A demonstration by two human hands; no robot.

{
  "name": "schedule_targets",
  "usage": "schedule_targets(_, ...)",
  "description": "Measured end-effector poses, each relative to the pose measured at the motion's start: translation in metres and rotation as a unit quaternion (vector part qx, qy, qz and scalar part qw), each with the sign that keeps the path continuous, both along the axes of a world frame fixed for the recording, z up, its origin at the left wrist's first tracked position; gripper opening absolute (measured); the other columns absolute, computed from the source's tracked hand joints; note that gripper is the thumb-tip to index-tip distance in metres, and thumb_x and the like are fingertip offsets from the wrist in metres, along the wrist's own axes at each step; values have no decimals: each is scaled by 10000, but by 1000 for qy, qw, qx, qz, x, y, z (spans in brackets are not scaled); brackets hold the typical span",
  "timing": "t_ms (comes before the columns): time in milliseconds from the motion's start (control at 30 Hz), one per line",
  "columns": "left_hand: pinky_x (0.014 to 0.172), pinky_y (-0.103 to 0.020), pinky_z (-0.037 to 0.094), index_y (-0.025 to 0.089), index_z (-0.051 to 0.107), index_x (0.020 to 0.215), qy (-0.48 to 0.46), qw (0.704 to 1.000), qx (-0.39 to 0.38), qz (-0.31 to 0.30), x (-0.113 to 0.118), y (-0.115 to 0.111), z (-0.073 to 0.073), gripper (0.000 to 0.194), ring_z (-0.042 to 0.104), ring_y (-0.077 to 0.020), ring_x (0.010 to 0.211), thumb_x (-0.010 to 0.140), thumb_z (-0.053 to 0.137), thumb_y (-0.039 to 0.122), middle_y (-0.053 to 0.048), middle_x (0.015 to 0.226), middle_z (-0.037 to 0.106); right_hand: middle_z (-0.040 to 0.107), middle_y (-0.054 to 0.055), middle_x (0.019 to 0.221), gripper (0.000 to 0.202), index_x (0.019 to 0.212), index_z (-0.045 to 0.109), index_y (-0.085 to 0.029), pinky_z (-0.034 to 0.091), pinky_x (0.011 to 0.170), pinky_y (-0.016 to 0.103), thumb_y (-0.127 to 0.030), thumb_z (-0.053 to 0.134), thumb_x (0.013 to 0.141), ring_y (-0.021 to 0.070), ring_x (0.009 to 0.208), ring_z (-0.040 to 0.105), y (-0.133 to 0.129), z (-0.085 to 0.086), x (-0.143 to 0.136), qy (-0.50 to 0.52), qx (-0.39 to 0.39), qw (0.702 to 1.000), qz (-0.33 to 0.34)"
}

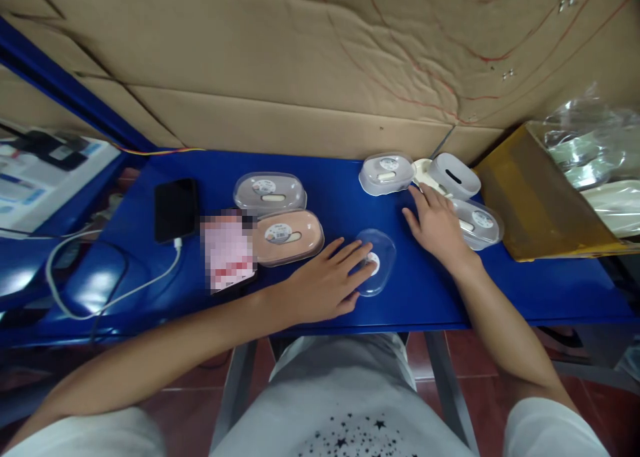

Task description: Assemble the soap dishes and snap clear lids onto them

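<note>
My left hand [327, 280] is open, palm down, its spread fingertips over the edge of a clear plastic cover [384, 257] with a round white label. My right hand [436, 225] is open too, fingers stretched toward a cream plastic piece [424, 172], partly hidden behind them; touch cannot be made out. Beyond it stands a grey oval lid [457, 175] with a dark slot. Close to this hand are a clear-covered oval box [484, 225] and another grey one [387, 173]. Left of my left hand, a pink oval box [290, 238] sits before a grey one [270, 192].
A dark phone [175, 210] with a white cable [145, 304] lies at the left, beside a blurred-out pink item [227, 250]. On the right stands a cardboard box [535, 190] holding plastic-wrapped pieces [617, 204]. Cardboard sheeting [250, 57] backs the blue table [340, 210].
</note>
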State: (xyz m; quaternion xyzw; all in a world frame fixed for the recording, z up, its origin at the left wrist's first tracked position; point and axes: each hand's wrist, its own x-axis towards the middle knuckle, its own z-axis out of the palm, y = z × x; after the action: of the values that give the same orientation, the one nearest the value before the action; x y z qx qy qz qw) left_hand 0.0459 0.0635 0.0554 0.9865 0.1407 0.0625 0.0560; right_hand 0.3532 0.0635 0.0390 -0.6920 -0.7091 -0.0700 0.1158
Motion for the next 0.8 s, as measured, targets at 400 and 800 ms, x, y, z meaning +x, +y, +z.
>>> schedule_targets(400, 1251, -561, 495, 135, 661, 1307, -58, 998, -4, 18, -18, 12, -16, 350, 540, -406, 1528, 1013, 685, 324, -231, 1625, 553, 504, 348, 1638, 720, 1632, 417, -8, 370, 1213, 651, -512, 403, 1117, 468, 1499, 519, 11, -10, 2, -82, -5, 993, -90)
schedule_targets(800, 1297, -612, 439, 131, 615, 1417, -66, 997, -39, 33, -20, 9, -17, 472, 467, -435, 1586, 958, 691, 213, -247, 1683, 486, 743, 233, 1345, 502, 1522, 593, -119, 524, 1009, 567, -290, 473, 1065, 412, 1194, 709, -8, 11, -5, -36, -105, 994, -10)
